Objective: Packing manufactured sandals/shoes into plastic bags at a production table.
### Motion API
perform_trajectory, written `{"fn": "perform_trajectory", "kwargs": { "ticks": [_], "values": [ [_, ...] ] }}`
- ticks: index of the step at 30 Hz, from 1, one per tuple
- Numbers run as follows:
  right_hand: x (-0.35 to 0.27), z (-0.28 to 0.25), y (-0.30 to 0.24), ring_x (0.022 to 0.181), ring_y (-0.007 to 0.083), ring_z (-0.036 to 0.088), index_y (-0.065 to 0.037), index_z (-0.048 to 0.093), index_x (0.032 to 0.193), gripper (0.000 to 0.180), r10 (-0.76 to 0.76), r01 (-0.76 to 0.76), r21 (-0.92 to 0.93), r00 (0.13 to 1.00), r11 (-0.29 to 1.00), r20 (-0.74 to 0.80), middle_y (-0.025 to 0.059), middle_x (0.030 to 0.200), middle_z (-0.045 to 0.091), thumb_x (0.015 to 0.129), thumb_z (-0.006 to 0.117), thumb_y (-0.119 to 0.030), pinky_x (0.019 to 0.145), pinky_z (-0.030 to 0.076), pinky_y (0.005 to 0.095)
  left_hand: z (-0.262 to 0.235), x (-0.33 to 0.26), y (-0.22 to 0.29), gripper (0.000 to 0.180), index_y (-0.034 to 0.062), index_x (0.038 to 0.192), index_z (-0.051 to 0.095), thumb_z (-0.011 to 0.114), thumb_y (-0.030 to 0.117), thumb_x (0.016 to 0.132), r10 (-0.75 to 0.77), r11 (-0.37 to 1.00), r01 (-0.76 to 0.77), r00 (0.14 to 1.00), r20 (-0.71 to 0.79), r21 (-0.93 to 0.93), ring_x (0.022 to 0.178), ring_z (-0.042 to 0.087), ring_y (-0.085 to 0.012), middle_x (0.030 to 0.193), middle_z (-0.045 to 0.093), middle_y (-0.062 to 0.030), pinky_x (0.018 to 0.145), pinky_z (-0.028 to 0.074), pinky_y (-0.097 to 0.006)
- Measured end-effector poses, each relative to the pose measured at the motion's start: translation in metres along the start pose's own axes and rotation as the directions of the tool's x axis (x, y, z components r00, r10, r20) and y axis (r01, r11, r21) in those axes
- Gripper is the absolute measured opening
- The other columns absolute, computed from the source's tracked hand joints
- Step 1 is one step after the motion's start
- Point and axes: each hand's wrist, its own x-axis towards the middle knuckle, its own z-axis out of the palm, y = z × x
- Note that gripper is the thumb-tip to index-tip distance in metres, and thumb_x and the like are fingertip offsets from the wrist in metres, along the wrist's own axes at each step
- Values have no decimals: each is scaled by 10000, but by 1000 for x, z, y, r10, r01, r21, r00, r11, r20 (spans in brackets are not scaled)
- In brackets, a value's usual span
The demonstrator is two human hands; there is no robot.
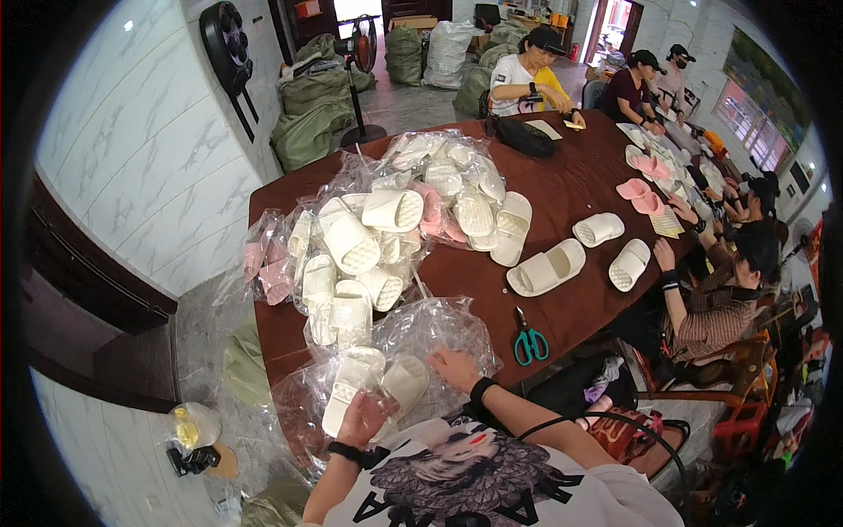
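Close to me at the table's near left corner, a pair of white slippers [346, 392] lies in clear plastic. My left hand [365, 422] is closed around the near end of this pair, its fingers partly hidden by the film. Just right of the pair, my right hand [455, 370] has its fingers curled on the edge of a clear plastic bag [432, 321]. The bag spreads loosely beyond both hands. Scissors with teal handles [530, 346] lie to the right of my right hand.
A heap of bagged white slippers [353, 244] and some pink ones covers the brown table [474, 329]. Loose white slippers [546, 268] lie to its right. Several people sit along the far and right sides. A standing fan [360, 46] and stuffed sacks [314, 110] are behind.
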Motion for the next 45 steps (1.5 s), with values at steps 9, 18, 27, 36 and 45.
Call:
{"fn": "perform_trajectory", "kwargs": {
  "ticks": [9, 18, 27, 36, 45],
  "values": [
    [11, -16, 25, 785, 415, 635, -53, 610, 952, 315, -10, -39, -150, 950, 988, -311, 210, 788, 655, 929, 504, -349, 685, 490, 511, 16, -6, 25, 205, 64, 1093, 595, 557, 211, 955, 165, 978, -150, 982, -90, 148, 1004, 604, -191, 993, 660, -59, 935, 461, -393],
    [7, -40, 22, 777, 447, 623, -61, 550, 994, 262, 104, -180, -219, 942, 959, -320, 234, 810, 649, 937, 511, -313, 685, 479, 541, 36, -90, 93, 405, -7, 1296, 457, 573, 156, 945, 739, 662, -699, 548, -391, 271, 1068, 612, -217, 1203, 606, -112, 905, 516, -359],
    [6, -14, -1, 774, 433, 629, -30, 558, 981, 292, -33, -33, -310, 978, 950, -207, 249, 802, 646, 920, 523, -313, 687, 493, 534, 131, -68, 54, 285, 2, 1126, 643, 683, 123, 871, 641, 422, -291, 765, -56, 859, 820, 600, -98, 967, 681, -45, 710, 489, -255],
    [-1, -52, -11, 830, 396, 616, -83, 546, 1035, 178, -158, 34, -452, 958, 891, -239, 183, 915, 630, 897, 553, -196, 729, 488, 493, 21, 57, -11, 439, -4, 1177, 609, 728, 154, 785, 535, 368, -34, 825, -181, 929, 807, 659, -172, 946, 702, -139, 731, 517, -308],
    [1, -51, -13, 1239, 358, 429, -99, 504, 1266, 472, -546, 439, -611, 838, 658, 14, 141, 1298, 492, 812, 628, -138, 1012, 373, 505, 16, 70, -22, 435, -6, 1203, 589, 704, 190, 831, 498, 520, -84, 838, -222, 850, 813, 643, -172, 943, 689, -94, 747, 510, -291]
  ]
}}
